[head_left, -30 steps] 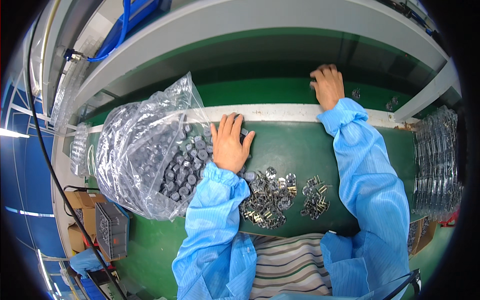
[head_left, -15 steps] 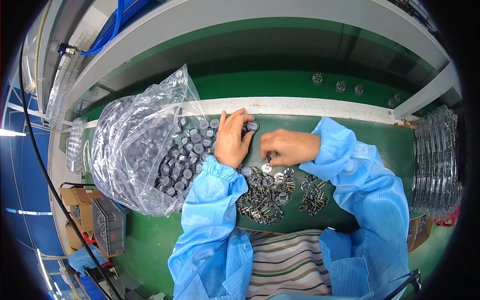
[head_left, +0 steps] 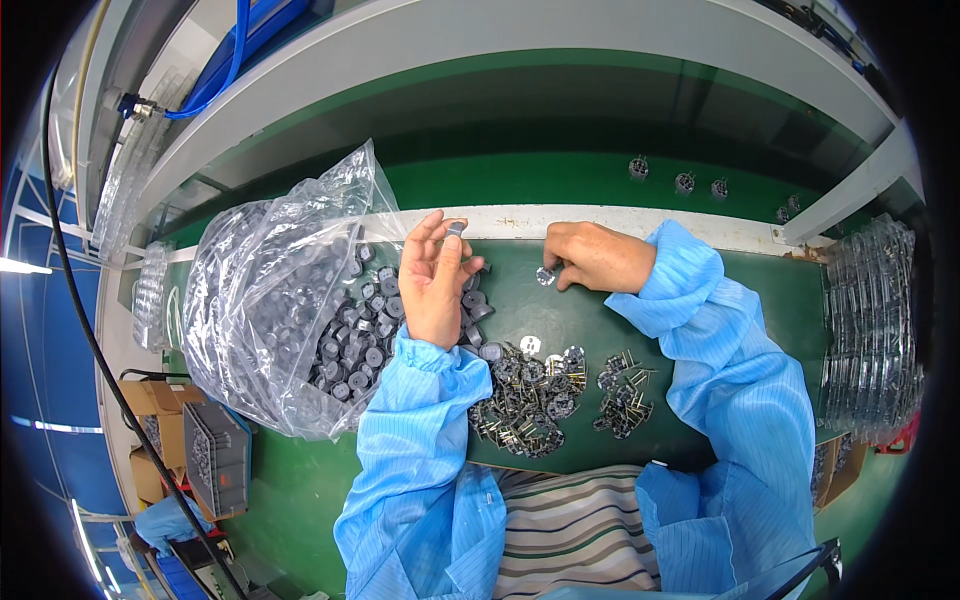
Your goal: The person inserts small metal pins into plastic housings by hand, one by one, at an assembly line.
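1. The left hand (head_left: 432, 290) pinches a grey cap (head_left: 455, 229) above the surface (head_left: 590, 318), seemingly to keep it clear of the loose caps (head_left: 374, 356).
2. The right hand (head_left: 598, 258) pinches a shiny round piece (head_left: 545, 277) near its edge, presumably for control.
3. Loose caps and pinned parts (head_left: 538, 398) lie close by, apparently within easy reach; a clear bag (head_left: 235, 330) holds more.

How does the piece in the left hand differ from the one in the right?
The grey piece, in the left hand, is dull; the metallic part, in the right hand, is shiny. The grey piece shows against the white rail, the metallic part against green bench. Both look small.
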Motion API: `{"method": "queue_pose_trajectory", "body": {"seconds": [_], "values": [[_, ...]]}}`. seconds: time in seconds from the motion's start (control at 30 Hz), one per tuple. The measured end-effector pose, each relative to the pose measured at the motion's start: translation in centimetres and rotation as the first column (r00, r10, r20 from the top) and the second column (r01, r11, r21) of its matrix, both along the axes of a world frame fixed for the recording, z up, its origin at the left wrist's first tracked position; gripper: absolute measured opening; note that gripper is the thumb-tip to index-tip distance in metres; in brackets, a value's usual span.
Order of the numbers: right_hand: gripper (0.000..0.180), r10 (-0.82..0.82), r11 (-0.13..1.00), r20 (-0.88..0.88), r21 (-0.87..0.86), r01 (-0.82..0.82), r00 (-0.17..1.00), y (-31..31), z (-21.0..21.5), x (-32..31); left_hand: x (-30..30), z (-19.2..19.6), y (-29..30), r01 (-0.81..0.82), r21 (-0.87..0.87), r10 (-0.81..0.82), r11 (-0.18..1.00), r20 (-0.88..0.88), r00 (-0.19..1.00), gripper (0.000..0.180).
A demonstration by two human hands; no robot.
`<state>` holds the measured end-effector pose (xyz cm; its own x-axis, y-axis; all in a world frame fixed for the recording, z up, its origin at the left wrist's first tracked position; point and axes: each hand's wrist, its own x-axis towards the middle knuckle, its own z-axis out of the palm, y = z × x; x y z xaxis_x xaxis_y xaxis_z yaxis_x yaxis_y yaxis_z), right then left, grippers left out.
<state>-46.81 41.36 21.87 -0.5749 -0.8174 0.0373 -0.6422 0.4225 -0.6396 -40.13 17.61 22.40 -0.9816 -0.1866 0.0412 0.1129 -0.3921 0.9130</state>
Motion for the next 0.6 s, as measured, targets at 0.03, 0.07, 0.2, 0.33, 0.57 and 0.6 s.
{"method": "queue_pose_trajectory", "body": {"seconds": [0.03,0.07,0.2,0.33,0.57,0.6], "values": [[0.024,-0.055,0.998,0.037,-0.023,0.056,0.998,-0.1,0.0,-0.1,0.0,-0.3,-0.2,0.001,0.000,-0.001,1.000,0.000,1.000,0.043],[0.024,-0.056,0.998,0.035,-0.024,0.057,0.998,-0.3,0.0,0.1,-0.1,-0.4,-0.4,0.033,-0.091,-0.035,0.995,-0.015,0.999,0.045],[0.017,-0.010,0.994,-0.138,-0.108,-0.005,0.990,-1.0,-1.2,0.6,0.3,-1.6,0.4,-0.016,-0.433,-0.037,0.901,-0.115,0.993,0.038],[0.010,-0.080,0.983,-0.029,-0.169,0.074,0.996,-0.8,-1.2,0.4,0.7,-0.8,1.3,-0.202,-0.765,-0.035,0.612,-0.281,0.959,0.035],[0.015,-0.198,0.801,0.024,-0.572,0.176,0.980,-2.5,0.3,1.8,0.8,-2.2,1.5,-0.095,-0.751,-0.125,0.653,-0.231,0.965,0.038],[0.017,-0.253,0.825,-0.098,-0.541,0.162,0.962,-2.7,0.4,2.0,0.8,-2.3,1.5,-0.069,-0.746,-0.141,0.662,-0.214,0.966,0.038]]}}
